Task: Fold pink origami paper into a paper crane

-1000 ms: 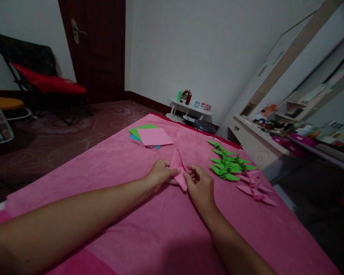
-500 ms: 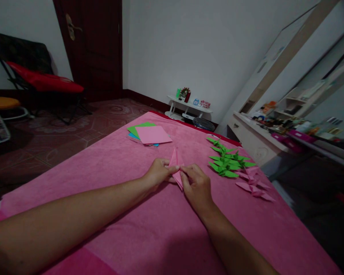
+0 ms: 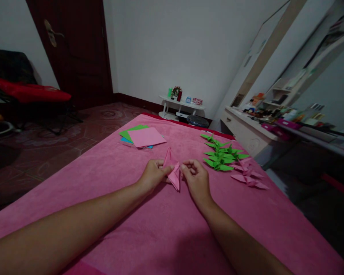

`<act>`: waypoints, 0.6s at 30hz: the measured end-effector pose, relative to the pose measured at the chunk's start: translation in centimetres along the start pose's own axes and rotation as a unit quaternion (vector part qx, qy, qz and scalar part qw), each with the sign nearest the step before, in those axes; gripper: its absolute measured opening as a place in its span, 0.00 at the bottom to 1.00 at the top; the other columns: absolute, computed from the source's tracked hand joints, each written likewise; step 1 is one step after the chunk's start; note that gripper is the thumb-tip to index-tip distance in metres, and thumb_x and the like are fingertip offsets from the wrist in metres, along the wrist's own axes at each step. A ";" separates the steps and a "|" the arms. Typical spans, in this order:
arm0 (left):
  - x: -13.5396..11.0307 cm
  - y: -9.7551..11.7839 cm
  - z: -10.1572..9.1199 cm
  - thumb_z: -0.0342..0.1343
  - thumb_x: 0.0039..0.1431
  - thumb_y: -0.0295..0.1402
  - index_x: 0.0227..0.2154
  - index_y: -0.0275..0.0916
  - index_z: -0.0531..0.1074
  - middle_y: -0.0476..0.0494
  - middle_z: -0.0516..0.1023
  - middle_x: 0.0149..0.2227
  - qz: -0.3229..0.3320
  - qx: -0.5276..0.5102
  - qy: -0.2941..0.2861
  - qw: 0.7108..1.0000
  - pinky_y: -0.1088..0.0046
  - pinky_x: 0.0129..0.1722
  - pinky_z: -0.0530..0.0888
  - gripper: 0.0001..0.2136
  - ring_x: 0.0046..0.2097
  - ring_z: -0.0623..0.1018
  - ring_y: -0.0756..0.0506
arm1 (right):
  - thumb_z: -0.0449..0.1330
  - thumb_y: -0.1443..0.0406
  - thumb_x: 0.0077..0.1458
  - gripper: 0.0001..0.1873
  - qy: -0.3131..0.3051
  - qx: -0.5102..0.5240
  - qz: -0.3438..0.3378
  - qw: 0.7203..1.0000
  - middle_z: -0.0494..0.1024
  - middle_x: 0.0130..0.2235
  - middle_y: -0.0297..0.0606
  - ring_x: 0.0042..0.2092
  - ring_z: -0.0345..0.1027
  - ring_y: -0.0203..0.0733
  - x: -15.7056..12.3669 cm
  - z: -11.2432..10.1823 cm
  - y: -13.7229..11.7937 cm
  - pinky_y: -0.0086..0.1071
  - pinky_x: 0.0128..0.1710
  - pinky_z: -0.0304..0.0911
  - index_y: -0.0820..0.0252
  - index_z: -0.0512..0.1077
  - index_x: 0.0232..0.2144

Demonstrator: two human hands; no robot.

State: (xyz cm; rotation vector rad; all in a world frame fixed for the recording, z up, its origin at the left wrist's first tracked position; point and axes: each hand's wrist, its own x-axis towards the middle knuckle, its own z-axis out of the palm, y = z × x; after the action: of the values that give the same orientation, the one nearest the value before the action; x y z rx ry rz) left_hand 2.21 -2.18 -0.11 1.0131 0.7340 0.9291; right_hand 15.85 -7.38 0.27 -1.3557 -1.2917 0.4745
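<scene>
A partly folded piece of pink origami paper (image 3: pixel 174 177) is held above the middle of the bed, with one long point upward and one toward me. My left hand (image 3: pixel 155 172) grips its left side, thumb on top and fingers beneath. At its right edge my right hand (image 3: pixel 195 177) has thumb and forefinger pinched together, touching the paper or just beside it. Off to the right lie several green paper cranes (image 3: pixel 220 156) and a few pink paper cranes (image 3: pixel 250 179). Beyond my left hand rests a pile of square paper sheets (image 3: pixel 147 137), pink on top, green and blue below.
A pink blanket (image 3: pixel 126 225) covers the surface under my hands. Cluttered with bottles and boxes, a dressing table (image 3: pixel 246 130) stands at the right. A low white shelf (image 3: pixel 183 104) is by the far wall, and a red-seated chair (image 3: pixel 28 91) at the left.
My right fingers have shifted from the paper's middle to its right edge, and a folded flap now shows there. The view has turned slightly right. My left hand keeps its hold.
</scene>
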 end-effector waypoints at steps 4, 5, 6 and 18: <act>-0.2 0.0 0.1 0.65 0.41 0.34 0.26 0.29 0.75 0.41 0.77 0.24 0.010 0.035 -0.008 0.999 0.74 0.23 0.75 0.12 0.22 0.75 0.49 | 0.60 0.60 0.48 0.08 -0.010 0.038 0.025 0.999 0.72 0.27 0.34 0.29 0.66 0.36 0.6 -0.2 0.8 0.27 0.28 0.61 0.60 0.70 0.28; -0.2 0.0 0.1 0.65 0.41 0.35 0.26 0.29 0.75 0.41 0.77 0.24 0.010 0.041 -0.011 0.999 0.74 0.23 0.75 0.12 0.22 0.75 0.49 | 0.61 0.60 0.47 0.09 -0.012 0.042 0.030 0.999 0.73 0.27 0.34 0.29 0.66 0.36 0.7 -0.2 0.9 0.27 0.28 0.61 0.60 0.71 0.28; -0.2 0.0 0.1 0.65 0.41 0.35 0.26 0.29 0.75 0.41 0.77 0.24 0.008 0.046 -0.014 0.999 0.74 0.24 0.75 0.13 0.22 0.75 0.49 | 0.62 0.61 0.46 0.09 -0.015 0.048 0.036 0.998 0.73 0.27 0.34 0.29 0.66 0.37 0.8 -0.2 1.0 0.27 0.29 0.61 0.61 0.71 0.28; -0.1 0.4 -0.1 0.65 0.42 0.38 0.26 0.29 0.75 0.42 0.77 0.24 0.070 0.046 0.036 0.996 0.74 0.25 0.73 0.14 0.24 0.74 0.49 | 0.61 0.59 0.44 0.10 -0.029 0.095 0.074 0.992 0.69 0.21 0.30 0.22 0.60 0.33 0.4 -0.1 0.5 0.25 0.21 0.56 0.60 0.69 0.23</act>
State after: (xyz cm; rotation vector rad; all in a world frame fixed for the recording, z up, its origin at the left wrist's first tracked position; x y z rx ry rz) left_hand 1.97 -2.13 0.20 1.1274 0.7789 1.0652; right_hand 16.25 -6.96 0.06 -1.2891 -1.1661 0.7253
